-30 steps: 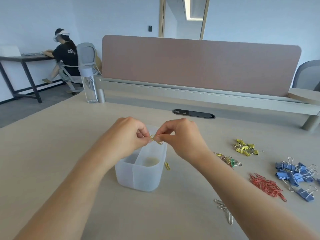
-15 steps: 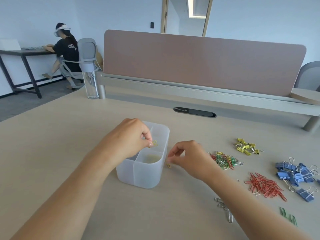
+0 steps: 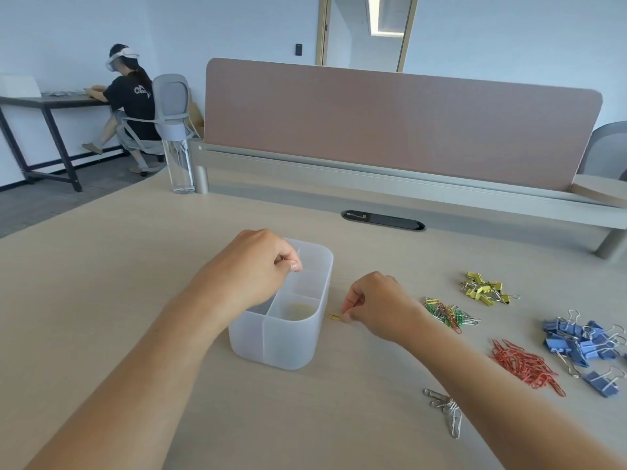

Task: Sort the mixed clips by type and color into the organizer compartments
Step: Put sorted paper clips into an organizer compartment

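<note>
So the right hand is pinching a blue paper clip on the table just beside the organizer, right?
Not quite. The paper clip that the right hand pinches is yellow, not blue. The head view shows it on the table just beside the organizer.

- A pink divider (image 3: 390,120) stands across the far edge of my desk (image 3: 101,283).
- A clear bottle (image 3: 178,164) stands at the divider's left end.
- A dark cable port (image 3: 383,220) sits just before the divider.
- Far left of the divider, a person (image 3: 132,96) sits at a black table (image 3: 51,102).
- A grey chair (image 3: 607,147) shows past the divider's right end.
</note>
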